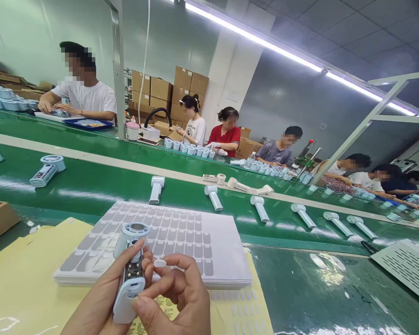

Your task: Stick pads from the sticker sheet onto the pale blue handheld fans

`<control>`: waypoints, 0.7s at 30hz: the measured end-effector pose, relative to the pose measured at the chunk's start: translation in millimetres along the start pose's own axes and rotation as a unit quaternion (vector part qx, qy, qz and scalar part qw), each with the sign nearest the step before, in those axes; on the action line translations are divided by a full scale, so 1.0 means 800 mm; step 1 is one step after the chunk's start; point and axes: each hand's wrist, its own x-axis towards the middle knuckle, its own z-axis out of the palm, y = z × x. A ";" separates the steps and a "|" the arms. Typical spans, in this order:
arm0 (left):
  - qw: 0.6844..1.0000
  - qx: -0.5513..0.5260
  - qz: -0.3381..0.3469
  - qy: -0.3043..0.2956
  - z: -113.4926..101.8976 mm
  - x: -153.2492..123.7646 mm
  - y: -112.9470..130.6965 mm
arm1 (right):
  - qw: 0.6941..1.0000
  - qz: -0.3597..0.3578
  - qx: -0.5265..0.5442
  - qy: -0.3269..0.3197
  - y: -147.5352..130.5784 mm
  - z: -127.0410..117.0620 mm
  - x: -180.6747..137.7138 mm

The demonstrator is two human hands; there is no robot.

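My left hand (pixel 103 291) is wrapped round a light-blue handheld device (pixel 128 279) with a round ringed head and a dark circuit board showing in its handle. The thumb lies along the handle, whose lower end points towards me. My right hand (pixel 181 293) is closed at that lower end, thumb and a finger pinching its edge. At the right index fingertip sits a small white oval piece (pixel 159 263), seemingly a sticker. Under both hands is a stack of white sheets (pixel 226 242) bearing grey sticker shapes, some peeled away.
Yellow sheets (pixel 31 274) with small pale stickers lie beneath the stack. Beyond runs a green conveyor belt (pixel 181 195) carrying several similar devices (pixel 213 197). A cardboard box (pixel 0 221) stands left, a slotted pale panel (pixel 405 274) right. Several co-workers sit across the belt.
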 end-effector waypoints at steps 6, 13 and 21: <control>1.000 0.022 0.013 -0.003 0.000 -0.004 0.000 | 1.000 0.004 0.014 0.003 0.000 0.001 0.001; 1.000 0.010 0.016 0.001 0.001 -0.001 -0.002 | 1.000 0.006 0.013 0.000 -0.003 0.003 0.003; 1.000 0.003 0.015 -0.006 -0.001 -0.002 -0.002 | 1.000 -0.008 0.006 0.002 -0.003 0.005 0.005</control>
